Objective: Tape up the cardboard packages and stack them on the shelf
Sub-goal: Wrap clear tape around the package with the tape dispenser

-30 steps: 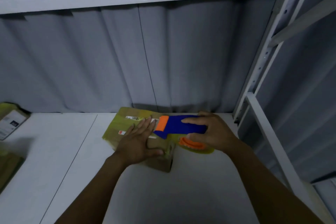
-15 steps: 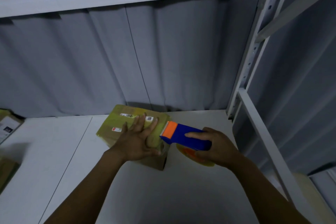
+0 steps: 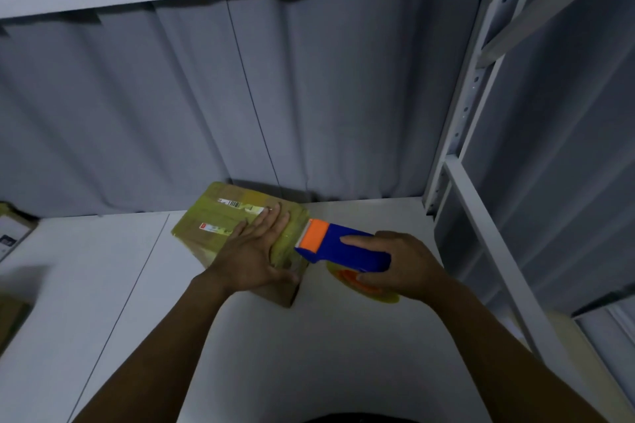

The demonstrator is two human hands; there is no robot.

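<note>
Both forearms reach forward over the white shelf point(image 3: 103, 285). The left hand point(image 3: 254, 250) presses flat, fingers straight, on the yellow-taped brown cardboard package point(image 3: 220, 230); the right hand point(image 3: 402, 264) grips a blue-and-orange tape dispenser point(image 3: 340, 245) at the package's right edge.

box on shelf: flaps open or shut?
Shut. The cardboard box has a flat top under yellowish tape; left hand presses on it, right hand holds the tape dispenser at its edge.

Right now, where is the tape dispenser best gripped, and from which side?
Grip the tape dispenser by its blue body, from the right, as the right hand does: the orange head points left at the package and the tape roll sits underneath, leaving the top free.
</note>
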